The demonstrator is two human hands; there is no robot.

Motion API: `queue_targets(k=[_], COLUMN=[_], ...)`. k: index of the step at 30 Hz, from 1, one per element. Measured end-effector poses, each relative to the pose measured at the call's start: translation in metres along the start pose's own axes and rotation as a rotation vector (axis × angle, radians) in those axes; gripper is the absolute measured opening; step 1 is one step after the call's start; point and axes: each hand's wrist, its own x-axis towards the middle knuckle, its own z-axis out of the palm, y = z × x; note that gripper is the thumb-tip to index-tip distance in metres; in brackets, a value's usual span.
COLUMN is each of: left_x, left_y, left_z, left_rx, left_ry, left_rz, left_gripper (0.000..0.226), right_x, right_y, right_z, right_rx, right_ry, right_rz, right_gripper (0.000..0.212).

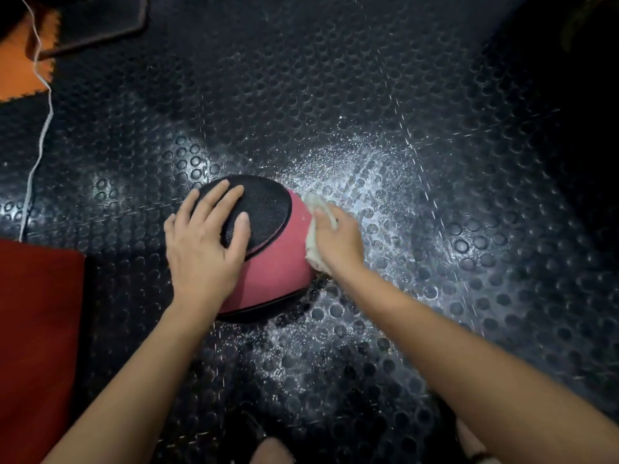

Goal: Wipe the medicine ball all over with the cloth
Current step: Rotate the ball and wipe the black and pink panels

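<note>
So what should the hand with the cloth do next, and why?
Probably slide the cloth down and round the pink side of the medicine ball. The right hand holds it against only the ball's right flank, while the left hand lies spread on the black top, steadying it.

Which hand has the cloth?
The right hand: it presses the pale cloth against the medicine ball on its pink side. The left hand lies bare on the black cap.

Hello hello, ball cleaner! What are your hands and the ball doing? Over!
Left hand flat on medicine ball, steadying. Right hand pressing cloth on ball's right side. Ball on studded floor. Nothing blocking.
</note>
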Motion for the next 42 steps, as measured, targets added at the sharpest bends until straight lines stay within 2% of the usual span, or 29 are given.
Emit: queue_targets(k=[2,3,5,7,8,10,13,14,18,19,20,22,24,25,27,29,30,31,33,35,38,40,42], left_x=[-0.004,-0.002,0.003,0.004,0.003,-0.001,-0.002,-0.002,0.003,0.002,0.000,-0.004,-0.005,-0.003,0.003,0.003,0.002,0.000,-0.002,-0.002,0.001,0.002,0.004], left_y=[-0.003,-0.003,-0.004,-0.007,-0.008,-0.006,0.002,0.004,0.004,0.003,0.002,0.000,0.001,0.001,0.001,0.000,-0.001,-0.002,-0.003,-0.002,-0.002,-0.003,-0.004], left_z=[-0.003,-0.003,-0.003,-0.003,-0.004,-0.004,0.002,0.003,0.004,0.004,0.003,0.003,0.003,0.003,0.003,0.002,0.002,0.002,0.002,0.002,0.002,0.002,0.002], left_rx=[-0.036,-0.048,-0.066,-0.066,-0.075,-0.076,-0.025,-0.010,0.002,-0.003,-0.009,-0.026,-0.033,-0.033,-0.031,-0.024,-0.027,-0.036,-0.055,-0.063,-0.084,-0.100,-0.109], left_ry=[0.029,0.034,0.037,0.036,0.037,0.037,0.050,0.046,0.050,0.046,0.043,0.062,0.083,0.086,0.085,0.076,0.068,0.064,0.076,0.097,0.120,0.129,0.137], left_rz=[-0.031,-0.046,-0.073,-0.090,-0.092,-0.098,-0.113,-0.116,-0.150,-0.150,-0.147,-0.147,-0.152,-0.157,-0.175,-0.182,-0.175,-0.173,-0.190,-0.219,-0.256,-0.269,-0.261], left_gripper=[0.055,0.056,0.058,0.059,0.060,0.060,0.058,0.058,0.061,0.061,0.061,0.059,0.057,0.057,0.057,0.058,0.059,0.059,0.057,0.056,0.056,0.057,0.058], right_x=[0.009,0.004,-0.020,-0.046,-0.048,-0.023,0.016,0.012,-0.040,-0.033,-0.016,0.021,0.033,0.027,-0.004,-0.030,-0.031,-0.021,0.010,0.037,0.045,0.029,0.012], right_y=[-0.002,-0.006,-0.019,-0.026,-0.025,-0.023,-0.032,-0.033,-0.030,-0.029,-0.028,-0.027,-0.025,-0.025,-0.029,-0.037,-0.040,-0.043,-0.044,-0.037,-0.024,-0.015,-0.003], right_z=[0.000,0.002,0.010,0.017,0.018,0.016,0.009,0.009,0.015,0.014,0.012,0.005,0.004,0.007,0.015,0.018,0.019,0.019,0.020,0.018,0.008,0.003,0.008], right_rx=[0.045,0.010,-0.113,-0.200,-0.232,-0.242,-0.191,-0.209,-0.334,-0.345,-0.333,-0.156,-0.062,-0.112,-0.267,-0.390,-0.417,-0.428,-0.378,-0.214,0.080,0.168,0.251], right_ry=[-0.031,0.005,0.083,0.046,0.034,0.069,0.030,0.039,0.035,0.036,0.040,-0.081,-0.104,-0.054,0.057,0.050,0.056,0.073,0.028,-0.090,-0.254,-0.255,-0.168], right_rz=[0.130,0.077,-0.177,-0.452,-0.515,-0.426,-0.122,-0.133,-0.511,-0.522,-0.432,-0.123,0.015,-0.022,-0.269,-0.537,-0.587,-0.565,-0.365,-0.135,0.169,0.296,0.353], right_gripper=[0.035,0.032,0.025,0.028,0.031,0.031,0.028,0.027,0.031,0.032,0.029,0.024,0.031,0.028,0.026,0.030,0.031,0.031,0.028,0.022,0.030,0.034,0.036])
